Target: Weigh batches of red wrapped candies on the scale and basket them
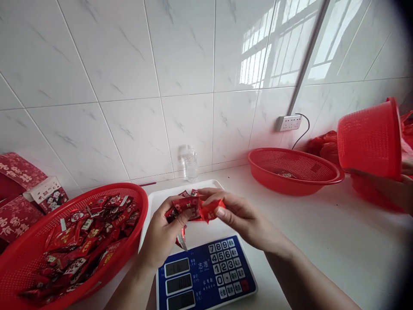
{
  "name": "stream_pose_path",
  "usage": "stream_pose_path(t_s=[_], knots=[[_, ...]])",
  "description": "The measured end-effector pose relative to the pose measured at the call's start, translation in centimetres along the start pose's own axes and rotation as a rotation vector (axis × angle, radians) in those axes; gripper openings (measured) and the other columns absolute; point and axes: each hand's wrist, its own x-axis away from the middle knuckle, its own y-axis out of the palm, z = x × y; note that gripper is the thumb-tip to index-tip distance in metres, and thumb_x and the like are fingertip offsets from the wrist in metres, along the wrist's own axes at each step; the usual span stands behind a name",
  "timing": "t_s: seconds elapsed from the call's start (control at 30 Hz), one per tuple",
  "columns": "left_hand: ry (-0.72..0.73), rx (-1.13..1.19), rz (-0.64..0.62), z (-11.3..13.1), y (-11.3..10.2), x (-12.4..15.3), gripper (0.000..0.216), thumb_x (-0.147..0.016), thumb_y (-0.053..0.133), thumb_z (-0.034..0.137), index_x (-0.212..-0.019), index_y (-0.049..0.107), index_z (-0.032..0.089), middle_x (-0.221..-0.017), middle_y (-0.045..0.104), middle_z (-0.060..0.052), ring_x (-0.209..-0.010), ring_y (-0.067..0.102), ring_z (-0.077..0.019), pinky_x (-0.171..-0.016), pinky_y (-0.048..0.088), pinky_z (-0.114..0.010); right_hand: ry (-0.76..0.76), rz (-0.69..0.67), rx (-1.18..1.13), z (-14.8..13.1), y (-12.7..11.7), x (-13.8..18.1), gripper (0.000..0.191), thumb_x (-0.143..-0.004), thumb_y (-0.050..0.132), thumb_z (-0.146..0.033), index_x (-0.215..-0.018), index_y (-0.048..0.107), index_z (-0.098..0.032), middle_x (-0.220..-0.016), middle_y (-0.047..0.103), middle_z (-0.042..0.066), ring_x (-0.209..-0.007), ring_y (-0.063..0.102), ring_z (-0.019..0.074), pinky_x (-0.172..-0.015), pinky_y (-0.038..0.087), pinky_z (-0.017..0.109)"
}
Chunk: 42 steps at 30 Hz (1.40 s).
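My left hand is closed around several red wrapped candies, held above the white pan of a weighing scale. Between the thumb and fingers of my right hand is a bright red-orange candy packet, close against the others. More red wrappers show behind my fingers, partly hidden. The scale's blue panel with number keys and three displays lies just below my hands. To the left, a large red plastic basket holds many red candy packets.
Red printed boxes stand far left. A clear bottle is by the tiled wall. Right, a shallow red basket has a few packets inside. Beyond it, another person's hand is at a tilted red basket. A power strip hangs on the wall.
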Motion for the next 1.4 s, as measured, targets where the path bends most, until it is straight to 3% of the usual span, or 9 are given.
stream_pose_path(t_s=[0.1, 0.3, 0.4, 0.53, 0.67, 0.8, 1.03, 1.2, 1.4], knots=[[0.039, -0.145, -0.016, 0.4, 0.3, 0.3, 0.023, -0.076, 0.075, 0.027, -0.097, 0.068, 0.022, -0.094, 0.069, -0.003, -0.082, 0.062, -0.0177, -0.072, 0.049, -0.025, 0.011, -0.05, -0.009, 0.2, 0.8, -0.2, 0.02, -0.093, 0.055, -0.035, -0.1, 0.07, -0.024, -0.109, 0.066, 0.007, -0.119, 0.053, 0.0217, -0.1, 0.042, 0.042], [-0.094, 0.028, -0.098, 0.7, 0.4, 0.5, 0.027, -0.075, 0.075, 0.028, -0.099, 0.066, 0.021, -0.085, 0.067, -0.003, -0.061, 0.056, -0.0115, -0.057, 0.046, -0.022, 0.157, 0.128, -0.278, 1.5, 0.9, -0.7, 0.026, -0.09, 0.058, -0.043, -0.093, 0.07, -0.019, -0.083, 0.067, 0.004, -0.072, 0.061, 0.0135, -0.071, 0.052, 0.031], [-0.218, 0.191, -0.15, 0.5, 0.2, 0.4, 0.028, -0.076, 0.074, 0.029, -0.101, 0.064, 0.021, -0.075, 0.063, 0.0, -0.06, 0.056, -0.0115, -0.051, 0.045, -0.021, 0.185, 0.211, -0.457, 2.0, 0.6, -0.9, 0.025, -0.087, 0.062, -0.044, -0.088, 0.071, -0.02, -0.082, 0.068, 0.003, -0.074, 0.062, 0.0127, -0.074, 0.053, 0.029], [-0.279, 0.471, -0.121, 0.2, -0.2, 0.0, 0.025, -0.075, 0.069, 0.017, -0.1, 0.065, 0.019, -0.09, 0.067, -0.005, -0.076, 0.063, -0.0178, -0.058, 0.053, -0.026, 0.202, 0.316, -0.548, 2.1, 0.3, -1.1, 0.024, -0.084, 0.066, -0.043, -0.087, 0.072, -0.021, -0.086, 0.07, 0.005, -0.077, 0.063, 0.014, -0.074, 0.054, 0.028], [-0.345, 0.506, -0.017, 0.3, -0.3, -0.2, 0.02, -0.072, 0.068, 0.012, -0.092, 0.066, 0.015, -0.092, 0.07, -0.008, -0.075, 0.066, -0.0194, -0.058, 0.055, -0.029, 0.206, 0.346, -0.57, 2.0, 0.2, -1.0, 0.024, -0.084, 0.065, -0.043, -0.094, 0.072, -0.022, -0.087, 0.071, 0.005, -0.08, 0.063, 0.0149, -0.075, 0.054, 0.029], [-0.335, 0.494, -0.051, 0.5, -0.1, -0.2, 0.027, -0.073, 0.071, 0.015, -0.099, 0.064, 0.018, -0.096, 0.069, -0.007, -0.077, 0.067, -0.0204, -0.059, 0.055, -0.029, 0.201, 0.312, -0.565, 1.8, 0.4, -0.9, 0.023, -0.084, 0.066, -0.043, -0.092, 0.072, -0.021, -0.088, 0.071, 0.005, -0.079, 0.063, 0.0144, -0.075, 0.053, 0.028], [-0.213, 0.371, 0.005, 0.4, 0.4, 0.4, 0.073, -0.079, 0.071, 0.026, -0.143, 0.036, 0.037, -0.078, 0.065, 0.002, -0.057, 0.061, -0.0123, -0.055, 0.051, -0.026, 0.19, 0.268, -0.494, 1.3, 0.7, -0.9, 0.024, -0.084, 0.065, -0.044, -0.091, 0.072, -0.022, -0.091, 0.069, 0.005, -0.08, 0.062, 0.0156, -0.076, 0.053, 0.032], [-0.155, 0.249, -0.076, 0.0, 0.3, 0.5, 0.037, -0.081, 0.068, 0.041, -0.112, 0.07, 0.02, -0.072, 0.063, -0.003, -0.053, 0.055, -0.0102, -0.042, 0.04, -0.018, 0.187, 0.233, -0.468, 1.4, 0.7, -0.8, 0.026, -0.086, 0.063, -0.045, -0.092, 0.072, -0.021, -0.088, 0.07, 0.005, -0.075, 0.061, 0.0145, -0.071, 0.052, 0.031], [-0.116, 0.088, -0.187, -0.1, 0.0, 0.5, 0.047, -0.082, 0.062, 0.052, -0.117, 0.067, 0.02, -0.064, 0.061, -0.003, -0.051, 0.052, -0.0121, -0.042, 0.04, -0.019, 0.174, 0.208, -0.443, 1.9, 0.9, -0.4, 0.025, -0.089, 0.06, -0.043, -0.097, 0.072, -0.023, -0.089, 0.07, 0.005, -0.079, 0.062, 0.0149, -0.075, 0.052, 0.032]])
